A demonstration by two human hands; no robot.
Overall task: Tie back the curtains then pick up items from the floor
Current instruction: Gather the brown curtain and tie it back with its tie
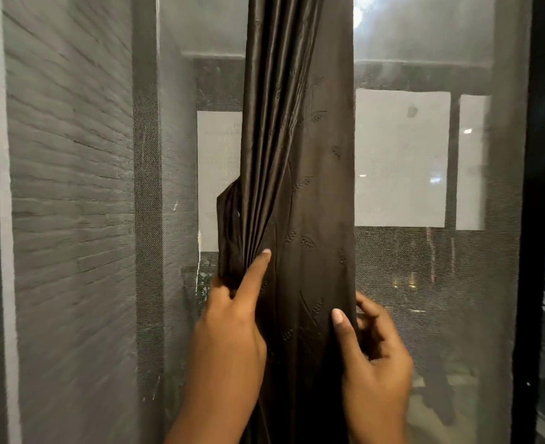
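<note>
Both hands (232, 318) grip curtain (300, 155) — dk satin, pleated.

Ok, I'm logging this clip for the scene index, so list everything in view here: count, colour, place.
curtain: one, dark brown satin with small embroidered motifs, gathered into a bunch at centre, hanging in front of the screen.
mesh screen: one, grey, spanning the window behind the curtain.
window frame: one, black, upright at the right edge.
brick wall: one, grey, outside at left, seen through the mesh.
left hand: grips the curtain's left folds.
right hand: pinches the curtain's right edge.
</note>
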